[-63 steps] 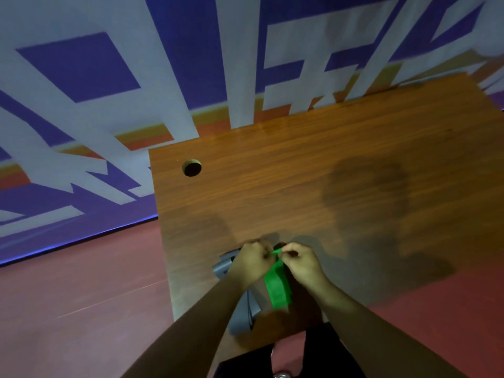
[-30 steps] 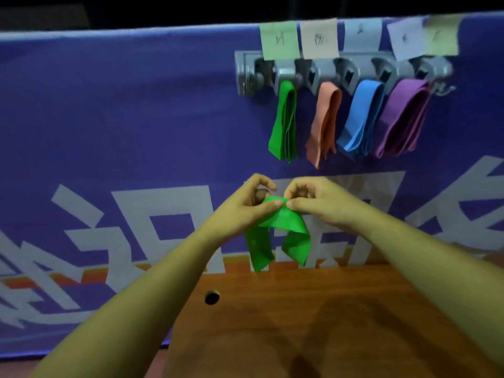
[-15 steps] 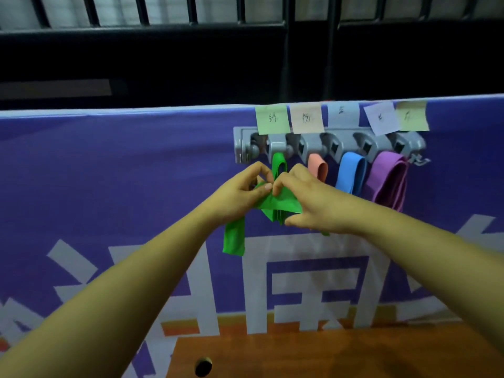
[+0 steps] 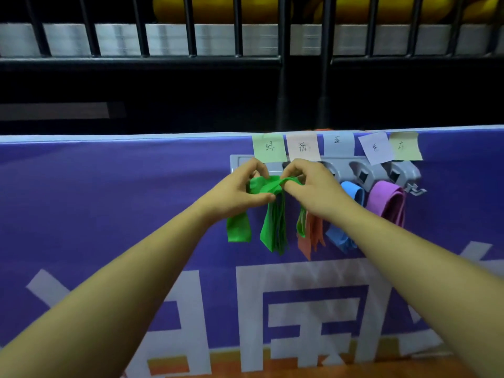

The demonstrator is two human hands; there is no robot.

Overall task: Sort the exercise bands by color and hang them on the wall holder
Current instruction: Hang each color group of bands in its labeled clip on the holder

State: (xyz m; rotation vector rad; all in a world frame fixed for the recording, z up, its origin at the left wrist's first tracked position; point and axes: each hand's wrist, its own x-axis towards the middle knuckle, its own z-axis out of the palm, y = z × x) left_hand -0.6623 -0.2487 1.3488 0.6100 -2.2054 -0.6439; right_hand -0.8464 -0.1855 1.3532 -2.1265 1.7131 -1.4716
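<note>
A grey wall holder point(image 4: 365, 170) is fixed to the purple banner, with coloured paper labels point(image 4: 268, 147) above its hooks. Both hands hold one green band point(image 4: 266, 184) stretched right in front of the leftmost hook. My left hand point(image 4: 240, 190) pinches its left part and my right hand point(image 4: 311, 186) pinches its right part. One end of the band point(image 4: 238, 227) dangles below my left hand. Green bands point(image 4: 274, 230) hang on the hook behind it. Orange bands point(image 4: 311, 236), blue bands point(image 4: 346, 214) and purple bands point(image 4: 387, 203) hang further right.
The purple banner point(image 4: 109, 214) with white characters covers the wall below a black metal railing point(image 4: 191, 58). The wooden table's far edge point(image 4: 272, 373) shows at the bottom. An empty metal hook point(image 4: 414, 190) sticks out at the holder's right end.
Both hands lifted the green band from the table, raised it to the holder, and now hold it spread at the green hook. The view tilted up from the table to the wall.
</note>
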